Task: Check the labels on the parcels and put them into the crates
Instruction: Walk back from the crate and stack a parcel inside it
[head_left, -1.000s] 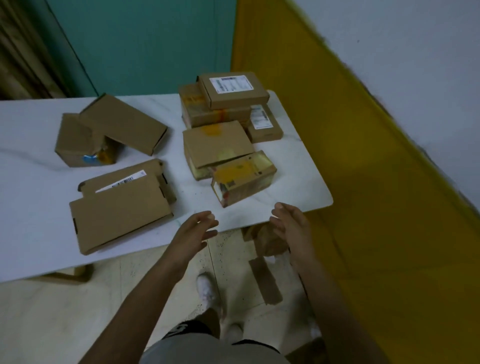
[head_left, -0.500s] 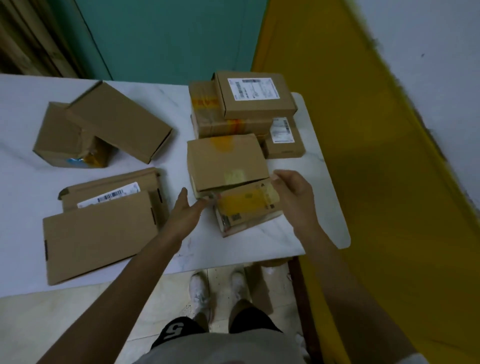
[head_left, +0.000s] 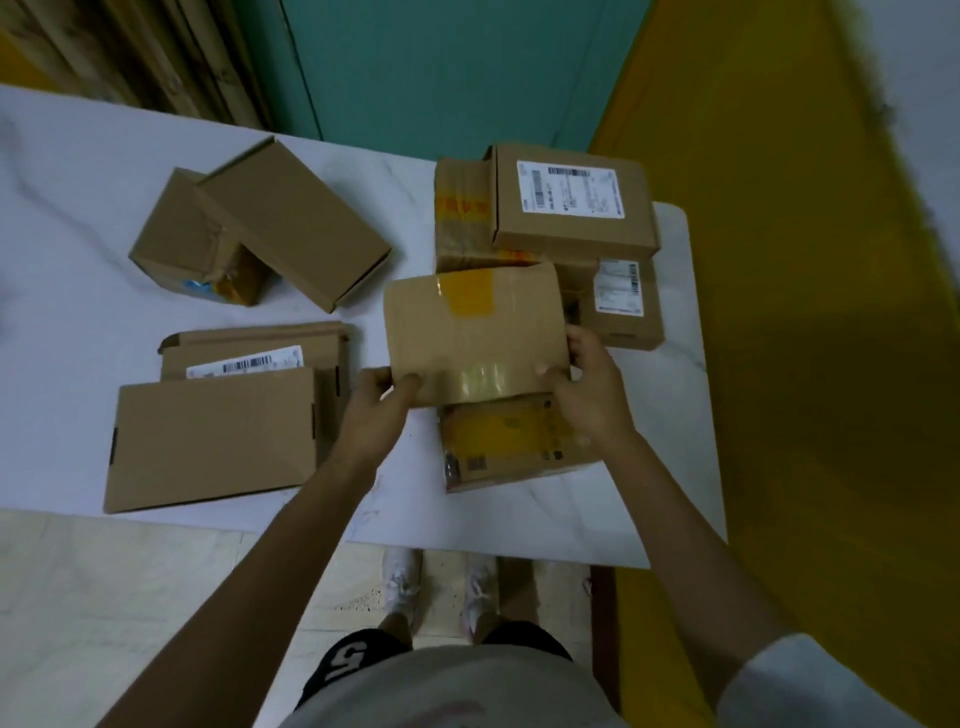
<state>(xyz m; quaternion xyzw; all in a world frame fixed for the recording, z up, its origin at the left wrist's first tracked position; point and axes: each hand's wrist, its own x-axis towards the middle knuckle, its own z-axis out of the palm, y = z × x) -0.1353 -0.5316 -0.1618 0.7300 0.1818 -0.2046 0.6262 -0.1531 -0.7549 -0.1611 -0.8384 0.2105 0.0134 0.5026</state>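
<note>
A brown cardboard parcel with yellow tape (head_left: 475, 335) is lifted a little above the white table (head_left: 67, 270), its plain face up. My left hand (head_left: 376, 410) grips its near left corner and my right hand (head_left: 589, 387) grips its near right corner. Under its near edge lies a smaller parcel wrapped in yellow tape (head_left: 511, 447). Behind, a labelled parcel (head_left: 571, 200) tops a stack, and a small labelled parcel (head_left: 621, 304) sits beside it. No crate is in view.
Two plain boxes (head_left: 270, 228) lean together at the back left. A flat carton (head_left: 213, 436) lies over a labelled flat carton (head_left: 249, 353) at the near left. The table's right edge borders a yellow floor strip (head_left: 810, 364). My feet stand below the near edge.
Both hands went from hovering off the table's near edge to the middle parcel and took hold of it. The parcel has come up off the table, covering part of the yellow-taped one.
</note>
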